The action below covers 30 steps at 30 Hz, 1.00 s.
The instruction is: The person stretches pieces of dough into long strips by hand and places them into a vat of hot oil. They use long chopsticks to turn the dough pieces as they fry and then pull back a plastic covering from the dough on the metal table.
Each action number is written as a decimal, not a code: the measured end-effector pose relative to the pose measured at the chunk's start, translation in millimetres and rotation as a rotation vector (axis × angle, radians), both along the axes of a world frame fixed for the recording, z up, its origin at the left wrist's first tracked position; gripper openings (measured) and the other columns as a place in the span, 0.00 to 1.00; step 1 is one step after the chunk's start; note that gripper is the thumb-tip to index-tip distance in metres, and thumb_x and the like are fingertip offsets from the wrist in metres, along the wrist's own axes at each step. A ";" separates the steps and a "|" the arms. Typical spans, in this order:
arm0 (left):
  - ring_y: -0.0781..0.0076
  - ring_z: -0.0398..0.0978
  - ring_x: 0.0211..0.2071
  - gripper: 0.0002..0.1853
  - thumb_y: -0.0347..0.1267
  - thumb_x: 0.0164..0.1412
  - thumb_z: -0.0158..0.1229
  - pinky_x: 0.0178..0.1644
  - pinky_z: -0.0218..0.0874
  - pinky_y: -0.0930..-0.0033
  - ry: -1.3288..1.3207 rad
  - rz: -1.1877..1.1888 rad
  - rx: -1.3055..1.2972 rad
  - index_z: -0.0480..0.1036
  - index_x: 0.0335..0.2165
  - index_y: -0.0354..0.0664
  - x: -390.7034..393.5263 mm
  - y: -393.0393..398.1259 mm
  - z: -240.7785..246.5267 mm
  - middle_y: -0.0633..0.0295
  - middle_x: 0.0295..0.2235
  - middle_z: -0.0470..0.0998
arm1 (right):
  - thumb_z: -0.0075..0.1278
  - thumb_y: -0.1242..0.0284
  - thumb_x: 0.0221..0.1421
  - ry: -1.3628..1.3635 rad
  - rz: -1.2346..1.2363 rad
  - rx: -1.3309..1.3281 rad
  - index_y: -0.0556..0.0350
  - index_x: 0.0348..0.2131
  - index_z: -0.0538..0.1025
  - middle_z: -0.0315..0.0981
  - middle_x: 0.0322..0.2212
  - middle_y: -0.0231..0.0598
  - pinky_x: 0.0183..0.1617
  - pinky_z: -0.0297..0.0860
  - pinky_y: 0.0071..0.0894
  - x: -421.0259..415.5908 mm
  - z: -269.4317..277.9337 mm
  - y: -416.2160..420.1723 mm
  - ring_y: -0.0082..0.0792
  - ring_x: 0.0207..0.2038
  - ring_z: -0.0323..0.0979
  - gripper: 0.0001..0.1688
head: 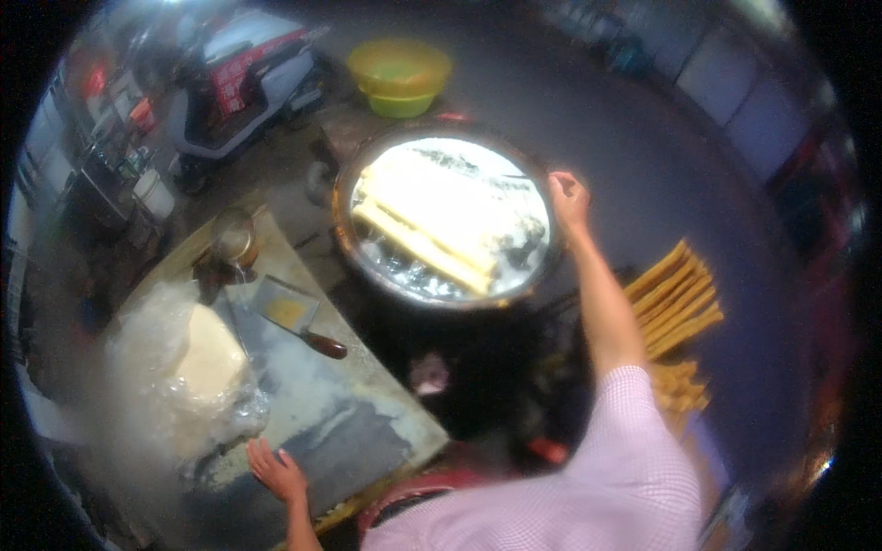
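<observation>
My left hand [277, 470] is over the lower left part of the floury work board [358, 420], fingers apart and holding nothing. Just beyond it lies a pale slab of dough [210, 355] partly wrapped in clear plastic. A cleaver-like scraper [286, 306] with a dark wooden handle rests on the board. At the right rim of a round pan of hot oil [337, 206], my right hand [570, 196] has its fingers closed on what looks like a thin rod [513, 177] reaching over the oil. Long pale dough sticks [420, 244] float in the pan; glare hides part of them.
Browned fried dough sticks [675, 296] lie in a row right of my forearm, with smaller fried pieces [679, 386] below. A metal cup [236, 241] stands on the board's far corner. Beyond the pan are a yellow-green basin [400, 76] and a parked scooter [241, 89].
</observation>
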<state>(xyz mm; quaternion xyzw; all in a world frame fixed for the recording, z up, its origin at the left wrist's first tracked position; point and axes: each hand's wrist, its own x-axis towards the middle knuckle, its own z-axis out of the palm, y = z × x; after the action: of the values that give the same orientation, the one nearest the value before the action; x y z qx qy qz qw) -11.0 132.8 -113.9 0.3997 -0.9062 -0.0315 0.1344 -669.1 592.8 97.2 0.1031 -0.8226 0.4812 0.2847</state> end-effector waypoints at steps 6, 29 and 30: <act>0.51 0.49 0.71 0.29 0.31 0.67 0.53 0.72 0.41 0.44 -0.018 0.011 -0.010 0.61 0.64 0.42 1.0 -1.8 -0.6 0.51 0.68 0.57 | 0.58 0.69 0.58 -0.164 -0.012 0.268 0.60 0.36 0.83 0.82 0.25 0.40 0.36 0.73 0.32 -22.4 6.1 27.9 0.28 0.30 0.79 0.11; 0.50 0.51 0.71 0.30 0.31 0.64 0.57 0.72 0.42 0.44 0.003 0.010 -0.012 0.62 0.63 0.43 -2.7 2.4 8.4 0.52 0.68 0.59 | 0.57 0.79 0.61 -0.098 0.571 0.365 0.59 0.40 0.81 0.82 0.32 0.43 0.37 0.75 0.33 124.1 0.4 -119.0 0.31 0.31 0.80 0.06; 0.50 0.51 0.70 0.30 0.31 0.64 0.57 0.72 0.42 0.45 0.006 0.011 -0.014 0.62 0.63 0.43 -1.9 2.2 9.4 0.52 0.68 0.59 | 0.56 0.80 0.60 -0.035 0.620 0.406 0.60 0.40 0.80 0.81 0.33 0.45 0.37 0.75 0.35 131.7 -0.1 -123.2 0.36 0.32 0.80 0.07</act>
<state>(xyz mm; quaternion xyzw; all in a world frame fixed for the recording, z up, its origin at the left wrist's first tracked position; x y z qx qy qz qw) -12.8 135.0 -104.5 0.4034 -0.9039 -0.0255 0.1400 -537.4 469.6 97.2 0.3937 -0.8357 0.3732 0.0850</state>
